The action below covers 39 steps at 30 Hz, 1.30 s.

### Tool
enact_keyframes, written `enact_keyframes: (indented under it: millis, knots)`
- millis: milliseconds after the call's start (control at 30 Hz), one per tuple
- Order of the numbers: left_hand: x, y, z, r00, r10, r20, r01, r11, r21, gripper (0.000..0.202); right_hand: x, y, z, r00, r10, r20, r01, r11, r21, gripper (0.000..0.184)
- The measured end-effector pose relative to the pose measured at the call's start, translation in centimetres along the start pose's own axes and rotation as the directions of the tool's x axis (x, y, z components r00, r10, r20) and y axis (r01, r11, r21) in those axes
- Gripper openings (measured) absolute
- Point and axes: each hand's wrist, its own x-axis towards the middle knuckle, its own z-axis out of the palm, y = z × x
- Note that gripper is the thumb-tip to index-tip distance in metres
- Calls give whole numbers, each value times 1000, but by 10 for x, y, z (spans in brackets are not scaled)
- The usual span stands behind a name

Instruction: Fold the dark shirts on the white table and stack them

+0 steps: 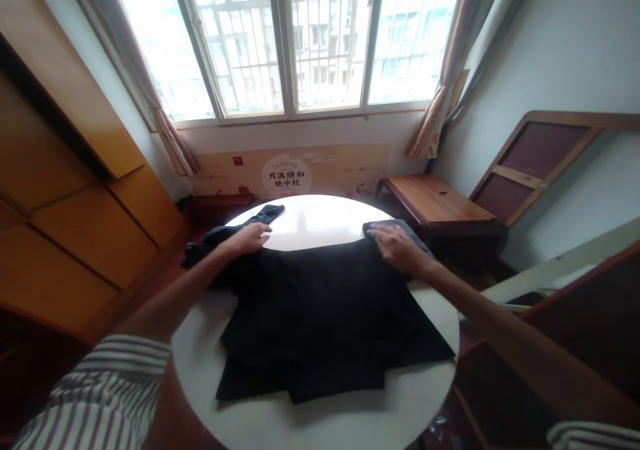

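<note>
A dark garment [320, 317] lies spread flat on a round white table [310, 220]. Its far left part [235, 227] trails off the table's edge. My left hand [247, 238] rests on the garment's far left corner, fingers stretched out flat. My right hand [395, 245] lies palm down on the far right corner, fingers spread, next to a folded grey-blue bit of cloth [395, 225]. Neither hand grips anything.
A low wooden table [435, 203] stands beyond the round table at the right. Wooden cabinets [75, 223] line the left wall. A framed wooden panel [540, 163] leans on the right wall. A window [300, 37] and a printed board [290, 170] are straight ahead.
</note>
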Motion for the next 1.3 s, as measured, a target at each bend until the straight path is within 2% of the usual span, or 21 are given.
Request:
enact_keyframes:
  millis: [33, 67, 100, 133, 167, 233, 367, 433, 500, 567, 633, 667, 700, 767, 800, 867, 933, 1033, 1133, 1200, 1300]
  knots:
    - [-10, 0, 21, 998, 53, 35, -54, 998, 21, 15, -9, -14, 18, 998, -31, 63, 31, 1000, -4, 40]
    - [-22, 0, 41, 988, 89, 124, -95, 995, 39, 20, -19, -28, 34, 988, -76, 136, 76, 997, 7, 43]
    - [-36, -1, 59, 965, 113, 235, -130, 990, 60, 26, -32, -41, 48, 973, -118, 196, 117, 993, 14, 47]
    - [-50, -4, 74, 924, 145, 355, -205, 969, 138, 35, -44, -51, 60, 960, -146, 240, 147, 989, 14, 51]
    - [-64, -9, 85, 889, 140, 437, -256, 942, 218, 44, -57, -58, 68, 951, -160, 264, 164, 986, 9, 54]
    - [-89, -23, 95, 867, 92, 490, -297, 884, 360, 57, -78, -61, 77, 949, -162, 269, 171, 985, -8, 57]
    - [-116, -45, 83, 923, 38, 383, -229, 855, 466, 60, -101, -42, 75, 962, -158, 225, 164, 986, -9, 58]
    - [-125, -44, 71, 946, 59, 320, -216, 849, 482, 53, -106, -36, 71, 962, -161, 219, 165, 986, 1, 59]
    - [-134, -37, 58, 978, 64, 196, -158, 845, 511, 43, -108, -36, 66, 963, -149, 227, 149, 989, 15, 58]
    - [-147, -30, 43, 1000, 0, -1, 1, 839, 544, 37, -110, -46, 62, 966, -125, 225, 118, 992, 46, 57]
    - [-161, -28, 28, 969, -171, -178, 241, 817, 524, 38, -113, -65, 56, 969, -136, 205, 112, 986, 122, 54]
    - [-167, -30, 21, 937, -285, -200, 348, 804, 482, 43, -114, -77, 53, 966, -169, 197, 135, 975, 176, 53]
    - [-171, -34, 15, 900, -398, -178, 435, 794, 424, 48, -116, -90, 50, 955, -222, 197, 174, 957, 234, 52]
    - [-177, -45, 8, 829, -556, -57, 546, 785, 292, 56, -119, -116, 46, 907, -351, 235, 264, 905, 334, 55]
    - [-177, -51, 6, 806, -592, 7, 576, 786, 224, 58, -120, -127, 46, 876, -403, 265, 294, 882, 368, 57]
    - [-174, -60, 4, 782, -621, 62, 615, 783, 90, 63, -121, -143, 49, 829, -455, 326, 312, 859, 406, 59]
    - [-167, -62, 4, 770, -627, 118, 636, 770, -61, 70, -121, -149, 54, 813, -450, 370, 285, 861, 421, 59]
    - [-151, -45, 4, 794, -540, 280, 608, 719, -337, 78, -120, -145, 61, 818, -418, 395, 211, 858, 469, 57]
    - [-126, -5, 12, 854, -380, 355, 520, 615, -592, 70, -112, -136, 58, 868, -351, 353, 61, 778, 625, 53]
    - [-106, 29, 28, 893, -286, 347, 450, 547, -706, 67, -99, -127, 50, 918, -235, 319, -110, 623, 775, 53]
    - [-80, 80, 72, 930, -150, 336, 366, 472, -802, 65, -69, -108, 32, 941, -38, 336, -314, 269, 910, 58]
